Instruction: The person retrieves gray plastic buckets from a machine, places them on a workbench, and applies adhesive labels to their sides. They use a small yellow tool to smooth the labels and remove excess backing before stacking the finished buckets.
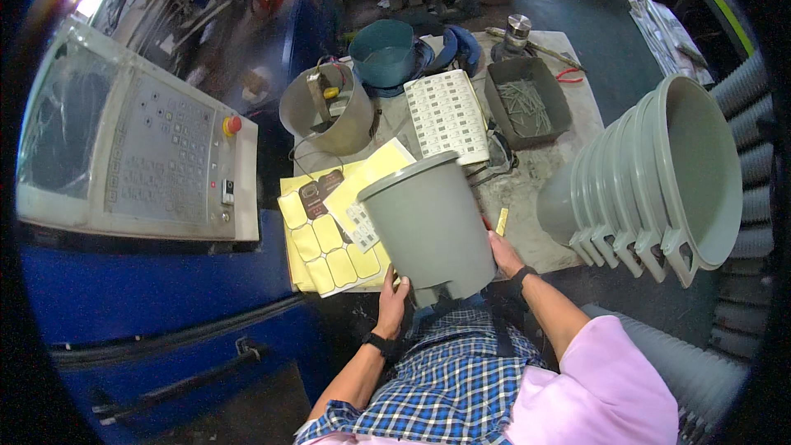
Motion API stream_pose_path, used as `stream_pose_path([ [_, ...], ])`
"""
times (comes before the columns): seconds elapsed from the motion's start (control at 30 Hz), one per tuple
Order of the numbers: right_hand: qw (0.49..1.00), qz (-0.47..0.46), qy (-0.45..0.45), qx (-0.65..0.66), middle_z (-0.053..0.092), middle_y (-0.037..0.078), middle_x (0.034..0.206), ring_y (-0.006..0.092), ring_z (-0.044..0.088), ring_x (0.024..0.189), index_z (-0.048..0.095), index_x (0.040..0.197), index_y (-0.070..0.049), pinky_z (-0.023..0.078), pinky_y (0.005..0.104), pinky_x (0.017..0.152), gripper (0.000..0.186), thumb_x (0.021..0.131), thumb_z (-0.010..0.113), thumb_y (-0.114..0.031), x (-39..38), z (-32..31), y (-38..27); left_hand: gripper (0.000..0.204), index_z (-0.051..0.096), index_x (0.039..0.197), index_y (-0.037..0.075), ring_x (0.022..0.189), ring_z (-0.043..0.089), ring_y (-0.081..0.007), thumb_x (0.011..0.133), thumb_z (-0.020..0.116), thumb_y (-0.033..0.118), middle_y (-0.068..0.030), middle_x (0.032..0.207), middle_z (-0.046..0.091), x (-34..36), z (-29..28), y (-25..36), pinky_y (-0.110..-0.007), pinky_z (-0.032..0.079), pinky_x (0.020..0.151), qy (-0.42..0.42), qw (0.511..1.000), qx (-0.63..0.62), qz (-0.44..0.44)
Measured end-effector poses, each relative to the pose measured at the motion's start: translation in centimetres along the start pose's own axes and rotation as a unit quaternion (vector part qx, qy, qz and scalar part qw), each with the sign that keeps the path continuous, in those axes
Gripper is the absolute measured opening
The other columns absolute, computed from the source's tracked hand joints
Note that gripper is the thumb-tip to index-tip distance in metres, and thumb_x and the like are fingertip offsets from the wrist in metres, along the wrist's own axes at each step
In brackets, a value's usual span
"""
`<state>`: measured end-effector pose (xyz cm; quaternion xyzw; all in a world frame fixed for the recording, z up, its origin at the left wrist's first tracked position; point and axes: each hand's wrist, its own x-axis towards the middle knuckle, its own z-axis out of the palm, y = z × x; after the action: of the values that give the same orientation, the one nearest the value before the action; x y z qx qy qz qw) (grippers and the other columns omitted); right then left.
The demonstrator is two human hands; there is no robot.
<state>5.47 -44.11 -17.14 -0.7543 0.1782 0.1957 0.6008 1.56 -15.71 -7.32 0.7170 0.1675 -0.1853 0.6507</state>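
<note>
I hold a grey plastic bucket (424, 227) with my left hand (392, 303) low on its left side and my right hand (504, 254) gripping its right side. The bucket is tilted over the front of the cluttered worktable (556, 173). Beside it on the left lie sheets of yellow labels (328, 254) with dark stickers, partly behind the bucket. A white sheet of small printed labels (445, 111) is just beyond it. A narrow yellow strip (502, 222) lies near my right hand.
Nested grey buckets (692, 173) stand right, more stacks (746, 222) beyond. A control panel (161, 148) on a blue machine (156, 297) borders the left. At the back sit a bin (338, 136) of tools, a teal container (381, 49), a tray of nails (527, 103), a metal cylinder (517, 29) and red-handled pliers (568, 74).
</note>
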Motion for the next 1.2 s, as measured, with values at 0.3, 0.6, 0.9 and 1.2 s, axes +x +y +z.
stream_pose_path([
  [0.3,0.949,0.210,-0.008,0.236,0.035,0.016,0.143,0.0292,0.035,0.130,0.032,0.141,-0.004,0.031,0.0381,0.104,0.064,0.096,0.035,-0.049,-1.0,-0.4,-1.9,0.059,0.027,0.142,0.000,0.130,0.037,-0.0286,0.092,0.050,0.023,-0.0207,0.140,0.038,-0.4,0.8,2.3,-0.034,0.029,0.106,0.012,0.994,0.098,-0.043],
  [0.6,0.997,-0.033,0.002,0.063,0.047,0.018,0.132,0.0275,0.044,0.122,0.039,0.134,0.004,0.032,0.0340,0.103,0.066,0.095,0.038,-0.050,1.7,0.5,-5.6,0.058,0.025,0.145,0.006,0.132,0.033,-0.0238,0.099,0.037,0.040,-0.0119,0.144,0.034,3.8,-2.5,1.0,-0.035,0.026,0.108,-0.046,0.996,-0.003,-0.080],
  [0.9,0.991,-0.011,0.119,0.064,0.054,0.016,0.123,0.0240,0.049,0.114,0.046,0.128,0.004,0.036,0.0328,0.098,0.050,0.097,0.041,-0.035,-0.4,-0.1,-5.9,0.041,0.053,0.121,-0.003,0.086,0.058,-0.0207,0.085,0.057,0.017,-0.0118,0.099,0.061,12.5,-9.2,-6.5,-0.030,0.046,0.070,0.198,0.973,-0.033,-0.114],
  [1.2,0.977,0.085,0.192,0.032,0.061,0.012,0.109,0.0187,0.056,0.098,0.055,0.116,0.004,0.043,0.0309,0.085,0.040,0.097,0.043,-0.029,-2.6,-0.5,-6.7,0.019,0.054,0.071,0.002,0.062,0.054,-0.0178,0.076,0.072,0.005,-0.0064,0.072,0.059,21.8,-7.7,-7.6,-0.033,0.042,0.056,0.303,0.930,-0.142,-0.154],
])
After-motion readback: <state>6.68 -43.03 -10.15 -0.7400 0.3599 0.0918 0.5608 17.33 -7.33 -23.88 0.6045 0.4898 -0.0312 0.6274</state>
